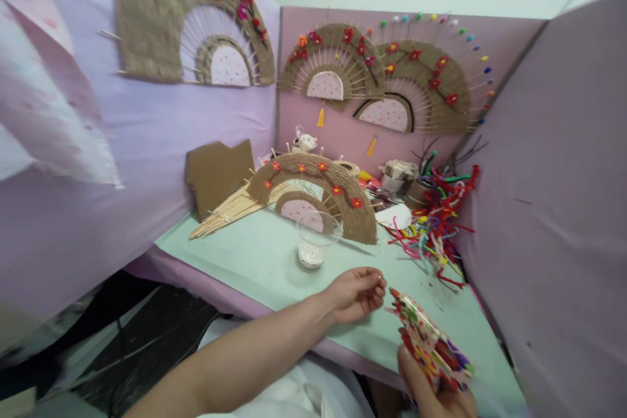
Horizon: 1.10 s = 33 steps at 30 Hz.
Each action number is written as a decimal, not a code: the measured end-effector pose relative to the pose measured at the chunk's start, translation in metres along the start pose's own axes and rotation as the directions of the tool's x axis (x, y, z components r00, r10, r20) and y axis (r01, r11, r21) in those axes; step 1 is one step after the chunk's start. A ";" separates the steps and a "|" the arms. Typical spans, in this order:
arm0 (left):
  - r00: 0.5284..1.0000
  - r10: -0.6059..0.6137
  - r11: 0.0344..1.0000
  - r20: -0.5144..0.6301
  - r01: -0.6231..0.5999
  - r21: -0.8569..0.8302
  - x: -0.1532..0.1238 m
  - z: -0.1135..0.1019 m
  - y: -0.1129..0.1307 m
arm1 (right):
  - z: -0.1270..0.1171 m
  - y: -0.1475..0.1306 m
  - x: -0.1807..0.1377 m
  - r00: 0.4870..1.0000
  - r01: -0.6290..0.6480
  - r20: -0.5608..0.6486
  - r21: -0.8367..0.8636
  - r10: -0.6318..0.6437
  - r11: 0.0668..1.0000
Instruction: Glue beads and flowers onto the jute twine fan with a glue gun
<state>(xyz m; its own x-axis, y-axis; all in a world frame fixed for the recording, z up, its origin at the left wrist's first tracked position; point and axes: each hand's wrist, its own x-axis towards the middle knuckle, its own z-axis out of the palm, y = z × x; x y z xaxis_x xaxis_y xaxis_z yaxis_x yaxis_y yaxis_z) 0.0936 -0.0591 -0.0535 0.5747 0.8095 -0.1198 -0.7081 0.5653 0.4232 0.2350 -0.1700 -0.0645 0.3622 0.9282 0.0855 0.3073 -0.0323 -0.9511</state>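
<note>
My left hand is above the table's front part, palm partly up, its fingers curled in a pinch. Whatever tiny thing sits at its fingertips is too small to make out. Lower right, my right hand grips a hot glue gun with a bright floral pattern, its nozzle pointing up-left close to my left fingertips. Beyond my left hand lies a small round white speckled thing, with a clear round dish just behind it. Further back, a twine-wrapped fan with red flowers leans upright on the table.
Wooden sticks and a brown cardboard piece lie at the left. Tangled coloured pipe cleaners spill over the right side. Several finished fans hang on the back and left panels. A purple panel bounds the right.
</note>
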 end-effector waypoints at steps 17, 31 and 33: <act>0.995 -0.034 0.999 0.095 0.032 0.031 0.001 0.000 0.001 | 0.012 -0.020 -0.003 0.999 -0.008 0.043 0.034 0.006 0.999; 0.998 -0.026 0.999 0.051 0.025 0.020 0.004 -0.003 -0.001 | 0.012 -0.016 -0.002 0.998 -0.032 0.049 0.014 0.031 0.999; 0.998 -0.035 0.999 0.059 0.033 0.025 0.004 -0.004 -0.001 | 0.012 -0.015 -0.002 0.998 -0.031 0.051 0.002 0.031 1.000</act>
<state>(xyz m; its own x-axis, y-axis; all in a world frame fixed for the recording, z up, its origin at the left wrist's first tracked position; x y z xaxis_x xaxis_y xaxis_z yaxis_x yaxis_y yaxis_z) 0.0951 -0.0561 -0.0580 0.6222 0.7786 -0.0814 -0.6781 0.5880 0.4409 0.2185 -0.1672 -0.0537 0.3265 0.9443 0.0409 0.2946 -0.0606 -0.9537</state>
